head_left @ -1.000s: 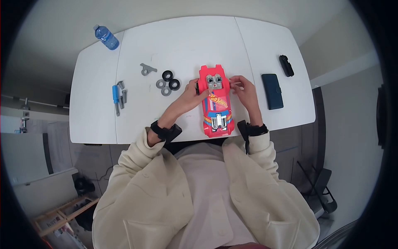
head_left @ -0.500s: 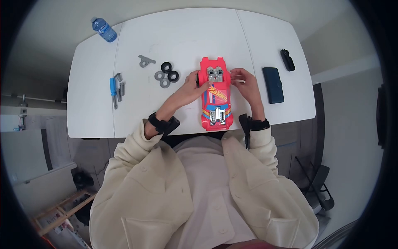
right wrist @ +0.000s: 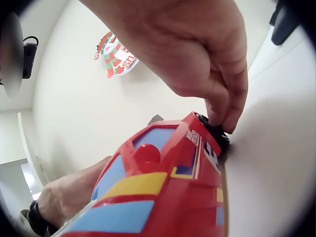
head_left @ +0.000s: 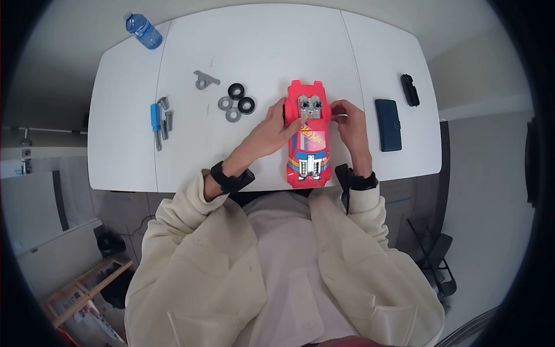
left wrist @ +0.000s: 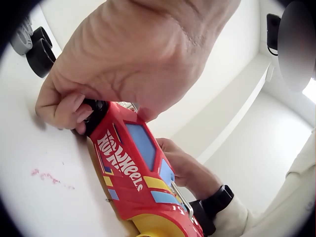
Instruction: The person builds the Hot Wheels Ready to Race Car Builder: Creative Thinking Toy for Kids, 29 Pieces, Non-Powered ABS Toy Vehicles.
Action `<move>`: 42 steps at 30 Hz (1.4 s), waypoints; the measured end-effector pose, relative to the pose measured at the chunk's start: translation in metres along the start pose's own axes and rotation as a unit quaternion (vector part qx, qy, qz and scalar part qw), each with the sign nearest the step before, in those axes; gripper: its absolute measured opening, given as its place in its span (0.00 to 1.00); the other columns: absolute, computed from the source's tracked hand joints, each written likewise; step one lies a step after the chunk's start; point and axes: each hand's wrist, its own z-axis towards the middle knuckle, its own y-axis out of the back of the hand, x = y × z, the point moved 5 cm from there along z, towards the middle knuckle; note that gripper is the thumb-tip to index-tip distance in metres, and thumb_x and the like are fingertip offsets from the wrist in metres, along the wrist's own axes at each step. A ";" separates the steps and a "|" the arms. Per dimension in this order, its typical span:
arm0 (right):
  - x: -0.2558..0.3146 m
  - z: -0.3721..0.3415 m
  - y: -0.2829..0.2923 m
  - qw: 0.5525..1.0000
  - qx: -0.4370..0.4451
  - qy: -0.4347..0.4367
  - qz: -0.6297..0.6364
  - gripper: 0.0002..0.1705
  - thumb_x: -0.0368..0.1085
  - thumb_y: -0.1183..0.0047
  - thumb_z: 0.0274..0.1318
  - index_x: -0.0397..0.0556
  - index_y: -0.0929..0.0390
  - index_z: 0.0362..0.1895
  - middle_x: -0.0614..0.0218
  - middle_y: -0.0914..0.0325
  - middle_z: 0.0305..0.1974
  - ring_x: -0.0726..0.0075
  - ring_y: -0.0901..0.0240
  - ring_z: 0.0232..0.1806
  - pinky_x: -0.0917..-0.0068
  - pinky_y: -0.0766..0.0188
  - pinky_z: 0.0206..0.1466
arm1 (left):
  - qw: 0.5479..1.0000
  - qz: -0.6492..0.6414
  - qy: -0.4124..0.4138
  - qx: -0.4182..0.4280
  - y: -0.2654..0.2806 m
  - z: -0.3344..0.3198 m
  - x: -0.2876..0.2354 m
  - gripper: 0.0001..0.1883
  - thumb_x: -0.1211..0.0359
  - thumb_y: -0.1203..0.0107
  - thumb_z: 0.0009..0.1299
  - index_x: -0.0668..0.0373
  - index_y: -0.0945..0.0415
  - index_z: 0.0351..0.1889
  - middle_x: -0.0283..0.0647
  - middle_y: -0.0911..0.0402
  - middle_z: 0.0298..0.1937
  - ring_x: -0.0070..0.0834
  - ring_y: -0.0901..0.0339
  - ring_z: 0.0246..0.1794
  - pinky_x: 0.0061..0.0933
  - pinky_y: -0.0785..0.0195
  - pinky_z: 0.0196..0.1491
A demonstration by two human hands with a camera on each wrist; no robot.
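The red toy car (head_left: 315, 144) rests upright on the worktop (head_left: 266, 46). The left hand (head_left: 274, 132) curls its grip round one side and a black wheel (left wrist: 97, 117), seemingly to steady it, while the right hand (head_left: 351, 124) pinches the opposite wheel (right wrist: 220, 141); loose rings (head_left: 240, 106) lie aside.

Over on the white bench (head_left: 260, 46), near its edge, a glossy red toy car (head_left: 312, 140) striped yellow and blue sits upright, silvery parts (head_left: 310, 166) on top, its left black wheel (left wrist: 98, 116) and right black wheel (right wrist: 221, 140) toward the end farther from the person.
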 end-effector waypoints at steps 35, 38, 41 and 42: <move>0.044 -0.019 -0.005 0.987 0.053 -0.016 -0.154 0.48 0.38 0.21 0.39 0.48 0.27 0.68 0.63 0.23 0.57 0.59 0.21 0.57 0.61 0.21 0.54 | 0.973 -0.114 0.020 -0.198 0.042 0.002 0.008 0.11 0.73 0.35 0.71 0.71 0.18 0.47 0.41 0.14 0.36 0.23 0.13 0.35 0.24 0.21 0.37; 0.044 -0.020 -0.004 0.986 0.048 -0.014 -0.161 0.47 0.39 0.20 0.38 0.47 0.26 0.67 0.63 0.23 0.57 0.59 0.20 0.57 0.61 0.20 0.55 | 0.962 -0.089 -0.065 -0.250 0.044 -0.002 0.008 0.07 0.76 0.39 0.72 0.74 0.18 0.43 0.48 0.15 0.33 0.31 0.12 0.32 0.26 0.21 0.34; 0.046 -0.019 -0.004 0.986 0.052 -0.013 -0.161 0.47 0.39 0.20 0.38 0.47 0.26 0.67 0.63 0.23 0.56 0.59 0.20 0.56 0.61 0.20 0.54 | 0.981 -0.019 -0.029 -0.190 0.046 -0.006 0.002 0.07 0.78 0.44 0.73 0.75 0.18 0.44 0.51 0.16 0.35 0.35 0.11 0.31 0.29 0.21 0.33; 0.046 -0.019 -0.004 0.986 0.053 -0.011 -0.156 0.48 0.40 0.20 0.38 0.47 0.26 0.67 0.63 0.23 0.56 0.59 0.20 0.56 0.61 0.20 0.54 | 0.988 -0.005 -0.014 -0.155 0.044 -0.005 0.000 0.08 0.78 0.44 0.74 0.74 0.18 0.46 0.49 0.17 0.38 0.33 0.11 0.32 0.28 0.20 0.36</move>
